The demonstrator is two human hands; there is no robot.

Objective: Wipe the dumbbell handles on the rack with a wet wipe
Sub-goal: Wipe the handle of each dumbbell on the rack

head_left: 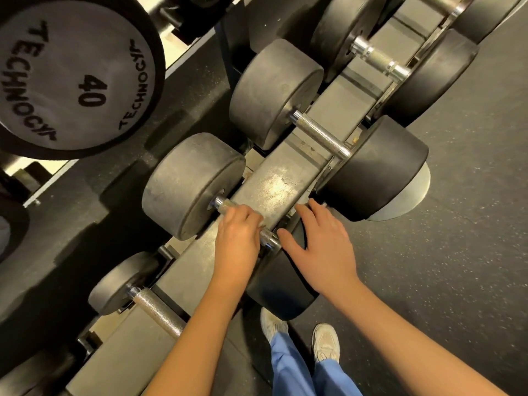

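The diagonal dumbbell handle is gripped by the left hand, the right hand being spread open beside its near end.

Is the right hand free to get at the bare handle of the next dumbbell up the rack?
Probably yes. The right hand is open and holds nothing; the next handle lies uncovered, nothing across it. The left hand grips only the nearer handle.

grey metal rack, black dumbbells lying across it, speckled floor beneath
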